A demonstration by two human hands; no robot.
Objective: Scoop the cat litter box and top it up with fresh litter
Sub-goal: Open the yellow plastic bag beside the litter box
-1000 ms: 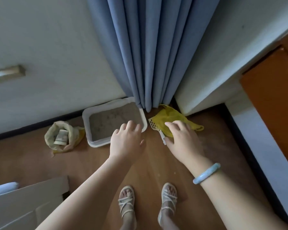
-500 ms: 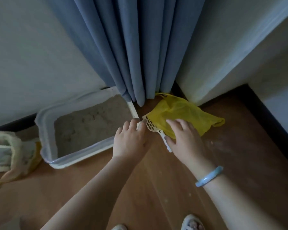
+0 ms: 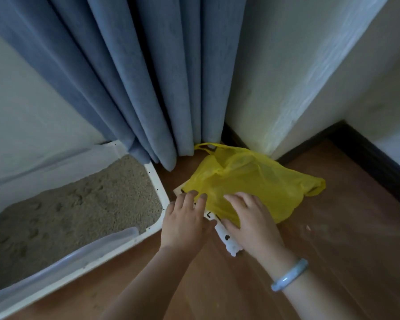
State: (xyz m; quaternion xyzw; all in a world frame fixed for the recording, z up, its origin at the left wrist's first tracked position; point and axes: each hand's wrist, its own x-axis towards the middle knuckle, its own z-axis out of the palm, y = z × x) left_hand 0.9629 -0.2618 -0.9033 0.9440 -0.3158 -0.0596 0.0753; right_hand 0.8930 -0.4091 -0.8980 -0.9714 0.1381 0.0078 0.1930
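The white scoop lies on the floor between the two hands. Its slotted head is tucked under the yellow bag beyond the fingers, and its handle runs back beneath the right hand — the nearer one. Left hand and right rest with fingers straight, grasping nothing; the litter box sits just left.

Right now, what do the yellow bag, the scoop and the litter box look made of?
Yellow bag: thin plastic film, glossy and semi-translucent; it lies in crumpled folds with loop handles.
Scoop: white rigid plastic, probably moulded; dark slots pierce it.
Litter box: white hard plastic with a smooth, dull rim; the exact polymer can't be told.
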